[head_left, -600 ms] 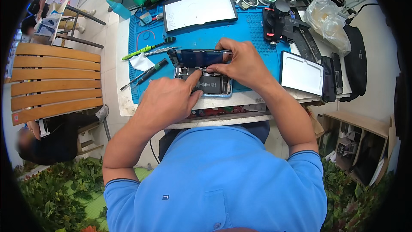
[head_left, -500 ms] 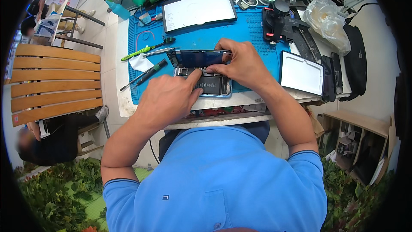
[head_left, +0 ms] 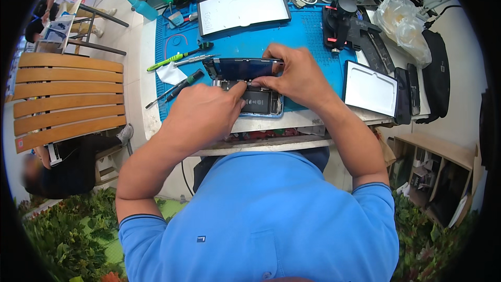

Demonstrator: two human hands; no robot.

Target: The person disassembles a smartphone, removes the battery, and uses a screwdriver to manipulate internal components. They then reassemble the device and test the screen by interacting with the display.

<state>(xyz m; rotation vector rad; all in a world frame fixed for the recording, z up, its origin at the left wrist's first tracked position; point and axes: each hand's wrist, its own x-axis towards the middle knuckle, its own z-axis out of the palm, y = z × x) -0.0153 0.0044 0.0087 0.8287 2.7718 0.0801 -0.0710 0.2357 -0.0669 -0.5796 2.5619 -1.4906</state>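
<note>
An opened smartphone lies near the table's front edge, its body showing a black battery inside a blue frame. Its detached-side screen is tilted up along the far edge. My right hand is closed on the screen's right end, with its thumb tip reaching down to the parts beside the battery. From the left, my left hand presses its index fingertip onto the inner parts just above the battery. Its thumb is bent beside the battery, and the other fingers are curled and mostly hidden. Anything tiny beneath the fingertips is hidden.
Left of the phone lie screwdrivers, a white cloth and a green-handled tool on the blue mat. A white-topped tray stands behind. A black clamp stand and white-lined box are at right.
The view has shifted slightly. My left thumb has drawn in toward the index finger, and the left elbow has moved a little outward. My right hand keeps its hold on the screen.
</note>
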